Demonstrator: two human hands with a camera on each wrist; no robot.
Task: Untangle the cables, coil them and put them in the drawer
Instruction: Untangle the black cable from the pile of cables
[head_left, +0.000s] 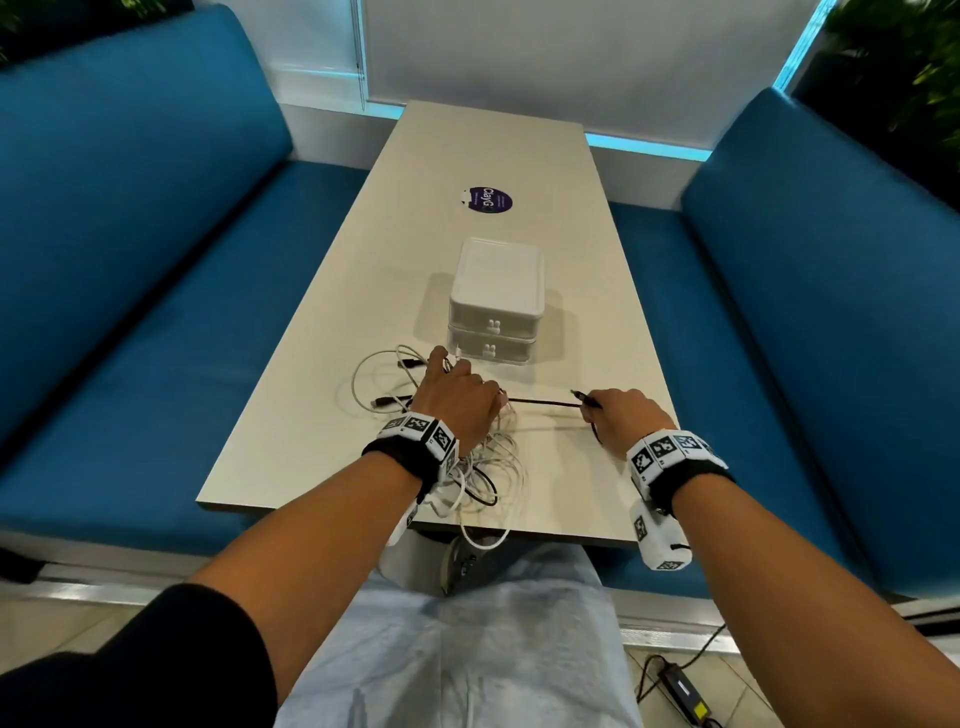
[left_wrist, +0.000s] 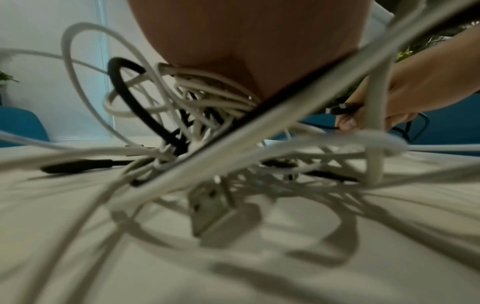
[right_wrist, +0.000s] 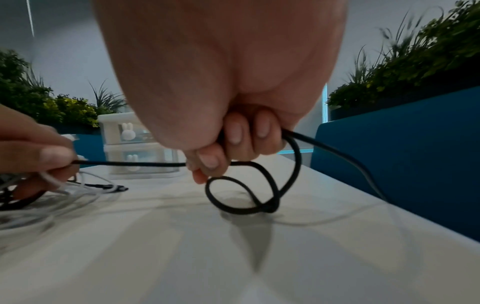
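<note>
Two hands (head_left: 457, 400), one two-drawer box (head_left: 496, 301), one table (head_left: 519, 156), two sofas (head_left: 130, 234).

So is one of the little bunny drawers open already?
No, both drawers of the white drawer box sit pushed in flush, their bunny handles lined up on the closed fronts.

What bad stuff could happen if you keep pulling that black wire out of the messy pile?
The black cable runs tight from the right hand to the left hand, which holds down the tangle of white cables. Pulling harder may tighten the snarl. A small loop under the right hand could cinch into a knot. One white loop hangs over the table edge, so the pile might slide off.
</note>
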